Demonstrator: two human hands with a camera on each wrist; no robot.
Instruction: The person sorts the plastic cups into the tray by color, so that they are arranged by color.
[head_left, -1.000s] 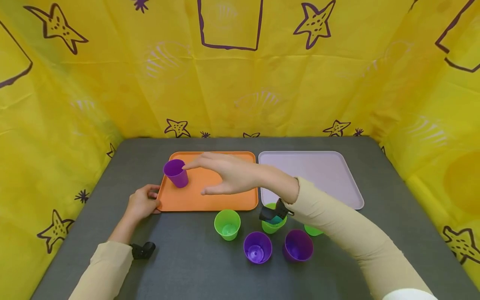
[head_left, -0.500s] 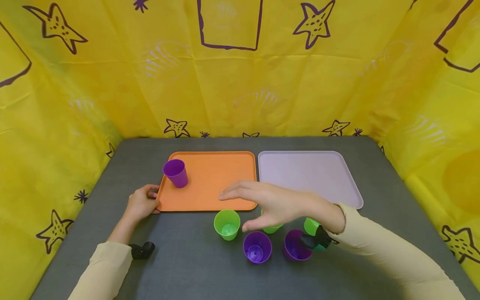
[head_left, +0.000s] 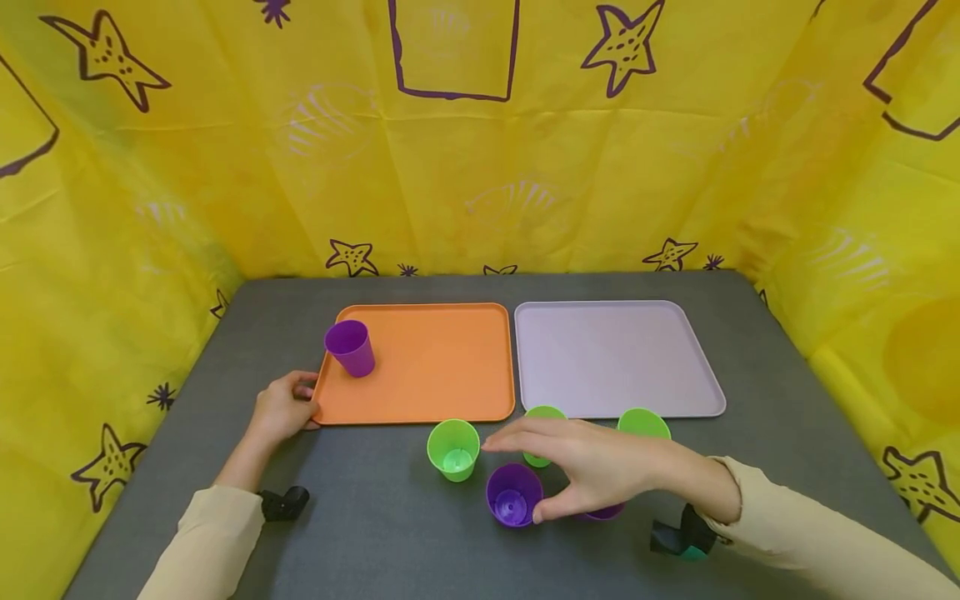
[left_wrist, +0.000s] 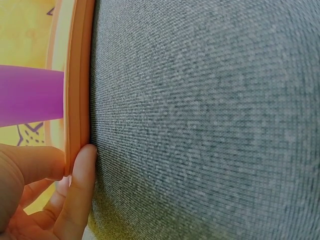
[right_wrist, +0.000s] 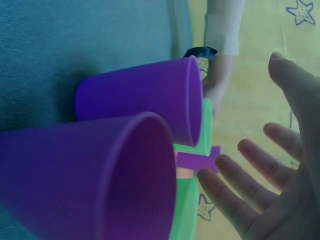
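Observation:
At the left end of the orange tray (head_left: 435, 362), my left hand (head_left: 281, 407) pinches its rim between thumb and fingers, as the left wrist view shows on the tray edge (left_wrist: 77, 100). A purple cup (head_left: 352, 354) stands upright on that tray's left side. My right hand (head_left: 596, 460) hovers over the cups, fingers spread and holding nothing. Below its thumb is a purple cup (head_left: 513, 497); a second purple cup (head_left: 604, 512) is mostly hidden under the palm. In the right wrist view, the nearer purple cup (right_wrist: 65, 175) lies just off the open fingers (right_wrist: 240, 190).
A lilac tray (head_left: 615, 358) lies right of the orange one. In front of the trays stand a left green cup (head_left: 454, 454), a middle green cup (head_left: 544, 412) partly covered by the hand, and a right green cup (head_left: 643, 422). Yellow patterned cloth (head_left: 480, 192) surrounds the grey table (head_left: 375, 533).
My right hand has moved back from beside the purple cup on the orange tray, rightward and nearer, to above the front cups. My left hand has stayed at the tray rim.

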